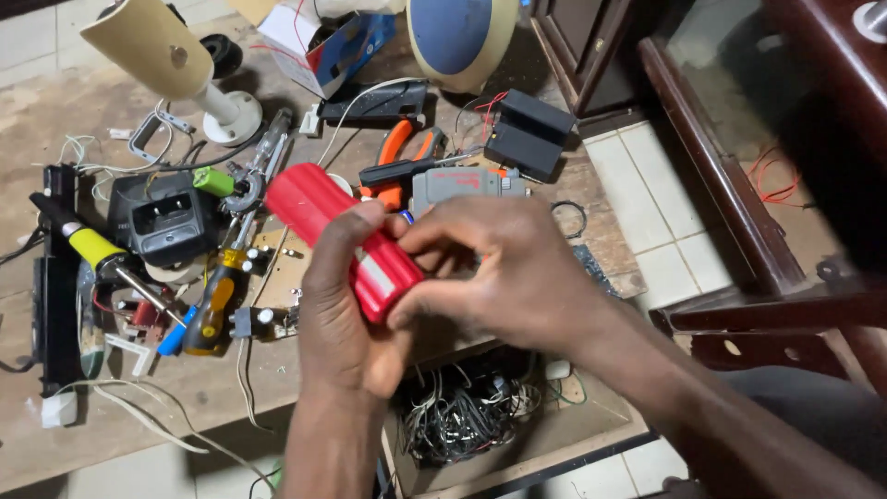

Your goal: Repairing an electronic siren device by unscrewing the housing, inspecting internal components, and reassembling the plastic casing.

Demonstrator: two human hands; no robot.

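Both hands are on the red ribbed cylinder, glossy plastic with lengthwise flutes and a pale rectangular patch on its side, held tilted above the worn wooden bench. Left hand is wrapped around its lower end from underneath, thumb up along the body. Right hand is closed on the same end, fingertips pinching at the cap area (exact contact point hidden by the fingers). On the bench behind: orange-handled pliers, a grey boxy plastic part, two matte black blocks with red leads, a black charger cradle, a soldering iron with a yellow grip, a screwdriver with a black and amber handle, and a cream lamp shade on a white base. Below the hands, an open wooden tray holds a tangle of thin wires.
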